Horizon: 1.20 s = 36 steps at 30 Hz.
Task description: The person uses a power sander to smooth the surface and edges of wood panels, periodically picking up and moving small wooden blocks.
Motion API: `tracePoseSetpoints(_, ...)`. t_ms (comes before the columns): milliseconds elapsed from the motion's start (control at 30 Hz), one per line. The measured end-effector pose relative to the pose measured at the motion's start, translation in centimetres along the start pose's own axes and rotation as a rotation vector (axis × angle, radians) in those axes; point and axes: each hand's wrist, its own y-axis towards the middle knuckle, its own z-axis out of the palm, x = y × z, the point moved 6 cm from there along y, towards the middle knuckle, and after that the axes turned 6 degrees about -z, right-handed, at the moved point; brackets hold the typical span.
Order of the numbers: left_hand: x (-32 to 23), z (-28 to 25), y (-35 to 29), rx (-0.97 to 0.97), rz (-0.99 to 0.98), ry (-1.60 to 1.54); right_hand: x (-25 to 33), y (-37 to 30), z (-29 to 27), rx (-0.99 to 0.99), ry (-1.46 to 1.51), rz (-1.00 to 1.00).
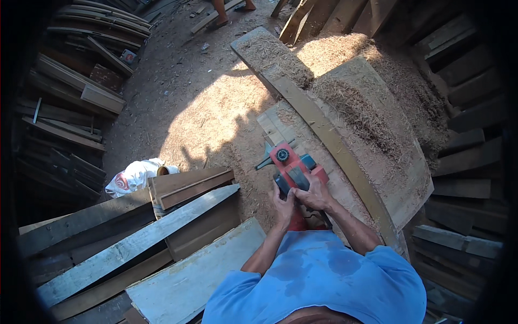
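A red electric hand planer (318,173) with a black knob and dark parts rests over a board (284,112) strewn with shavings, in front of my body. My left hand (284,206) is closed around its near left side. My right hand (317,195) grips the near end, thumb toward the left hand. Part of the planer is hidden under my hands. A teal pointed part (264,163) sticks out on its left. Just right of the planer, a long plank (337,141) runs lengthwise with its yellowish edge showing.
Wood shavings (356,110) heap on a wide board (415,178) at right. Stacked planks (156,237) lie at lower left beside a white sack (139,175). More timber (75,81) lines the left and right sides. Another person's foot (220,22) shows at the top.
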Motion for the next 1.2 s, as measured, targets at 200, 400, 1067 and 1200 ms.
tracePoseSetpoints(200,-0.8,0.6,-3.0,0.046,-0.070,-0.003,-1.9,-2.7,0.0,-0.004,-0.021,-0.001)
tracePoseSetpoints(400,-4.0,-1.5,7.2,-0.036,0.113,-0.111,1.4,7.3,1.0,-0.077,-0.098,-0.205)
tracePoseSetpoints(1067,-4.0,0.0,3.4,0.122,0.019,-0.191,1.4,2.5,-0.2,0.003,-0.027,-0.004)
tracePoseSetpoints(1200,0.9,1.5,-6.5,0.132,-0.108,0.035,-2.6,-6.9,-1.1,-0.038,-0.074,-0.020)
